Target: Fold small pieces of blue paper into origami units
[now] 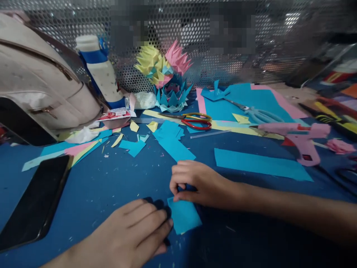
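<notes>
A small light-blue paper square (184, 216) lies on the dark blue table (117, 178) right in front of me. My left hand (134, 232) rests flat on the table with its fingertips touching the square's left edge. My right hand (195, 184) curls over the square's top edge, fingers bent and pinching the paper there. A long light-blue paper strip (262, 165) lies just beyond my right hand, and another blue piece (173, 143) lies farther back.
A black phone (36, 203) lies at the left. A beige bag (39, 78) and glue bottle (99, 70) stand back left. A folded paper flower (169, 80), scissors (192, 121), teal scissors (258, 113), a pink glue gun (299, 139) and paper scraps fill the back.
</notes>
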The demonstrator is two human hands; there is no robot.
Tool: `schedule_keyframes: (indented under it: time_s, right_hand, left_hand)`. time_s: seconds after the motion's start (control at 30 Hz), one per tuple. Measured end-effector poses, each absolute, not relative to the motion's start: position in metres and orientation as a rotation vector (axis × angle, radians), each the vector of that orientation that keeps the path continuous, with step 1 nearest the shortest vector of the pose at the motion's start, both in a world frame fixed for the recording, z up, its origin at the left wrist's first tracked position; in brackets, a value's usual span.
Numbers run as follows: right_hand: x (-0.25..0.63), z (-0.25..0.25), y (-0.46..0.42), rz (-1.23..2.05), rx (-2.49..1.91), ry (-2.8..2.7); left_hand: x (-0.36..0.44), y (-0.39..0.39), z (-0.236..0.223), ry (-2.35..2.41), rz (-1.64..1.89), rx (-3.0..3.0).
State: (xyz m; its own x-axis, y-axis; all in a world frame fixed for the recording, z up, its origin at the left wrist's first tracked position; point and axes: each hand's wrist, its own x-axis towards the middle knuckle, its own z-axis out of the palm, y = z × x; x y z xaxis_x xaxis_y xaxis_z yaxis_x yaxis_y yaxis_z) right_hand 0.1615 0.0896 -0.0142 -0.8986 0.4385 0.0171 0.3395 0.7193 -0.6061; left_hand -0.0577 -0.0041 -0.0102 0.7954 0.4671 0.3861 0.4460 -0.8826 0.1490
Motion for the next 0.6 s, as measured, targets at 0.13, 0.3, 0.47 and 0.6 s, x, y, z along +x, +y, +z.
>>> schedule_keyframes:
  time_s: [0.13, 0.3, 0.47, 0.6]
  right_hand:
    - [0.1597, -0.0151, 0.0891, 0.934, -0.675, -2.787]
    - [0.1596, -0.0203, 0.0887, 0.894, -0.674, -2.782]
    - [0.159, -0.0207, 0.0879, 0.873, -0.679, -2.796]
    - [0.1589, -0.0197, 0.0878, 0.873, -0.669, -2.796]
  left_hand:
    - [-0.0587, -0.0022, -0.008, 0.773, 0.596, 2.927]
    - [-0.0585, -0.0016, -0.0094, 0.794, 0.597, 2.914]
    - [-0.0589, -0.0015, -0.0083, 0.795, 0.598, 2.917]
    - [-0.0598, -0.0016, -0.0069, 0.819, 0.637, 2.927]
